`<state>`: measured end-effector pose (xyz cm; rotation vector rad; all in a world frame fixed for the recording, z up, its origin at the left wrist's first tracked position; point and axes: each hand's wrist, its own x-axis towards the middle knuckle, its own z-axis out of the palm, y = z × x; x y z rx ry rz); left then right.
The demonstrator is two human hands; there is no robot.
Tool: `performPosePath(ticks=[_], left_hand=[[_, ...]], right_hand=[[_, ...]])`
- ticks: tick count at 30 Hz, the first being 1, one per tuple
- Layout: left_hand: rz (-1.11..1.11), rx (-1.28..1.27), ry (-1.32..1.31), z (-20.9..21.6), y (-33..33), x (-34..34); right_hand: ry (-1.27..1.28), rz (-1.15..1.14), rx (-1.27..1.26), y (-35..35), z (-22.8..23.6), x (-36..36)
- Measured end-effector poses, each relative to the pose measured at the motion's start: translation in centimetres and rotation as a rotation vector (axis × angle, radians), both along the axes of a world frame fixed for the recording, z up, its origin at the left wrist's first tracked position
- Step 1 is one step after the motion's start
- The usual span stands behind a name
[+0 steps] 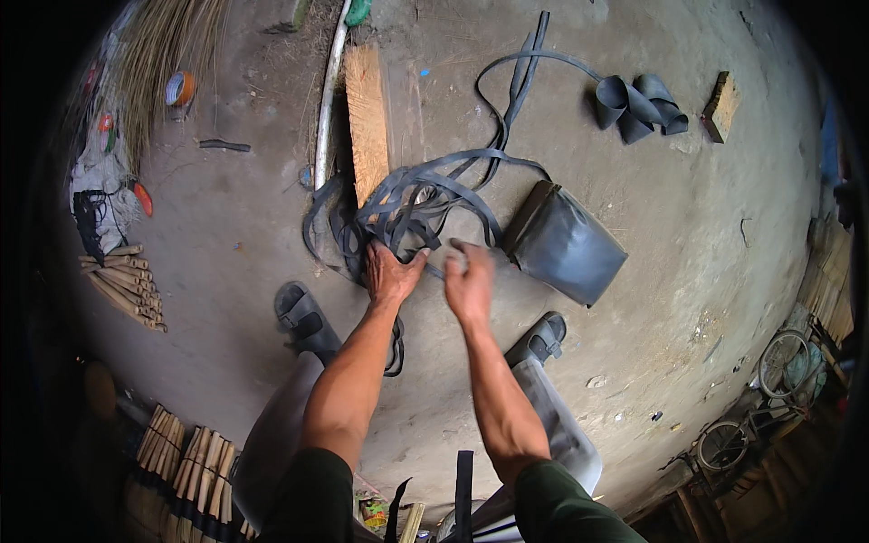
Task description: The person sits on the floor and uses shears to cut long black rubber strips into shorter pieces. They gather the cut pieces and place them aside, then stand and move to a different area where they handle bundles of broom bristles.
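A tangled heap of long dark grey rubber strips lies on the ground in front of me. My left hand is closed on strips at the heap's near edge, thumb toward the right. Just right of it, my right hand is slightly blurred, its fingers curled in. A short stretch of strip runs between the two hands and meets the right one; the exact grip is hard to see. Beneath the heap's far side lies a rough wooden board. To the right of my hands stands a dark, block-shaped seat or box.
Coiled wide rubber bands and a small wood block lie at the far right. A white pipe runs beside the board. Tape, bundled sticks and dry stalks are on the left. My sandalled feet flank the work.
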<state>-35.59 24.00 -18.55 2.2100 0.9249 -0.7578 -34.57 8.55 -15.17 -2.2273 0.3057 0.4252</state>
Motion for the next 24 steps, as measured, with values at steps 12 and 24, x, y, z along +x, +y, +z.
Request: performPosePath(ticks=[12,24], left_hand=[[-0.092,0.054,0.017,-4.2,-2.9,-1.4],[-0.075,-0.401,-0.787,24.9,-3.9,13.1]], right_hand=[[0.544,0.401,-0.033,-25.6,0.9,14.0],[0.401,0.26,-0.184,-23.7,15.4,1.1]])
